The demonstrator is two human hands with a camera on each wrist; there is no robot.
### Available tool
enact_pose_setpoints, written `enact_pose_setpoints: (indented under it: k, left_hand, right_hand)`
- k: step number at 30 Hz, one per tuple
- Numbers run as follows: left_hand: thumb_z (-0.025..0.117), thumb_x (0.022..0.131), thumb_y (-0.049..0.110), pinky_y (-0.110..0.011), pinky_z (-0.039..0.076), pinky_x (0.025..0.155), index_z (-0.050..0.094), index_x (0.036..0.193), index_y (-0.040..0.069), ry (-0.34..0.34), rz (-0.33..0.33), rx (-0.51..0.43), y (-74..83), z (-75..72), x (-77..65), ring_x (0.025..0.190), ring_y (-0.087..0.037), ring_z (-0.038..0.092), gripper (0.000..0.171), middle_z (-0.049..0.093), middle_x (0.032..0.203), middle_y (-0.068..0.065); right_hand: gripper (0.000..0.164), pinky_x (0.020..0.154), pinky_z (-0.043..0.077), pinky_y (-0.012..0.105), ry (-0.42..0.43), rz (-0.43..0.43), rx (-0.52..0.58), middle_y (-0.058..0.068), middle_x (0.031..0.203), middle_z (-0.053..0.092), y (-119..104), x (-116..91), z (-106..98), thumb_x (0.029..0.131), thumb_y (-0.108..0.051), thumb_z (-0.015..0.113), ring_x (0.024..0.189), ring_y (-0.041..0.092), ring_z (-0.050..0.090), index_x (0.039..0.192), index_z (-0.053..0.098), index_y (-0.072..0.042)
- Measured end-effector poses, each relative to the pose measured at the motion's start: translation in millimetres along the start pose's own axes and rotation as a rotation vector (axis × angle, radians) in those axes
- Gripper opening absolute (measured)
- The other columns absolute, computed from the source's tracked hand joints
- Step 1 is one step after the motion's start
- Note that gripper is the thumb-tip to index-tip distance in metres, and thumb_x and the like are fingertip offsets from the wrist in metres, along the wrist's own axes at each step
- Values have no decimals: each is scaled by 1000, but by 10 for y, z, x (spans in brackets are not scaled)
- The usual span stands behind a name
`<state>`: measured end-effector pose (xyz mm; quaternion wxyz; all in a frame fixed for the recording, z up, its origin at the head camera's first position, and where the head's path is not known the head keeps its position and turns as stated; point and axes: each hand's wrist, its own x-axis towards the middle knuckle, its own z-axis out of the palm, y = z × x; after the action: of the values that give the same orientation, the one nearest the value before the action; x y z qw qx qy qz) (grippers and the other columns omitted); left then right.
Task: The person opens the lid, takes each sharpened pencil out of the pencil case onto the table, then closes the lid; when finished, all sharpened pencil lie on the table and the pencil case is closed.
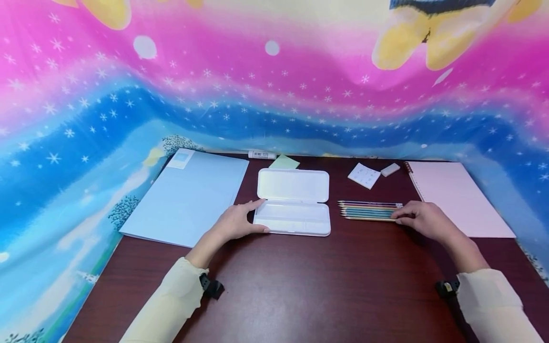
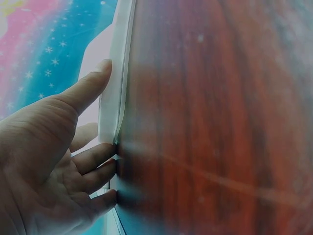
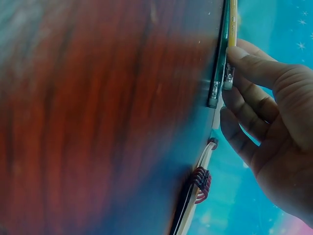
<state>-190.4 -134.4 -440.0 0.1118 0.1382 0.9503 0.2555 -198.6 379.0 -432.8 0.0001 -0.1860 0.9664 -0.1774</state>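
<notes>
A white pencil case (image 1: 293,186) lies on the table with its lid folded back. My left hand (image 1: 233,221) holds its left end, thumb at the front edge and a finger near the hinge corner. In the left wrist view the thumb lies against the side of the case (image 2: 113,93). To the right of the case, several pencils (image 1: 369,210) lie side by side, tips pointing left. My right hand (image 1: 426,220) pinches the eraser end of the nearest, a yellow pencil (image 3: 233,24). Beside it in that view is a dark green pencil (image 3: 218,68).
A light blue folder (image 1: 188,195) lies at the left and a pink spiral notebook (image 1: 461,200) at the right. Along the back are a glue stick (image 1: 262,155), green sticky notes (image 1: 285,162), a white patterned pad (image 1: 364,176) and an eraser (image 1: 390,169). A patterned cloth (image 1: 266,95) hangs behind.
</notes>
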Motion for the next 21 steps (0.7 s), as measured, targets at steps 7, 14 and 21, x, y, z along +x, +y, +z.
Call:
enact_pose_setpoints:
  k: [7,14,21]
  left_hand:
    - [78,80,60,-53,42,114,41,156,27,9,5,-2,-5,19,-7,145,-35,45,91,45,157,-18]
    - [78,80,61,-55,39,115,41,157,28,3,-14,0,6,28,-1,146,-36,42,91,43,158,-19]
    - [78,80,61,-57,37,116,40,157,29,-3,-19,6,13,20,4,147,-38,42,91,42,158,-19]
  right_hand:
    - [18,78,55,38,-7,-24,-4,-1,95,75,6,1,19,87,-8,78,89,21,68,95,83,-23]
    - [13,77,54,42,-17,-27,-41,1,98,76,8,26,51,87,-9,78,86,18,67,93,80,-20]
    - [4,82,53,51,-11,1,-42,4,98,75,-15,47,47,87,-14,79,89,24,68,91,78,-15]
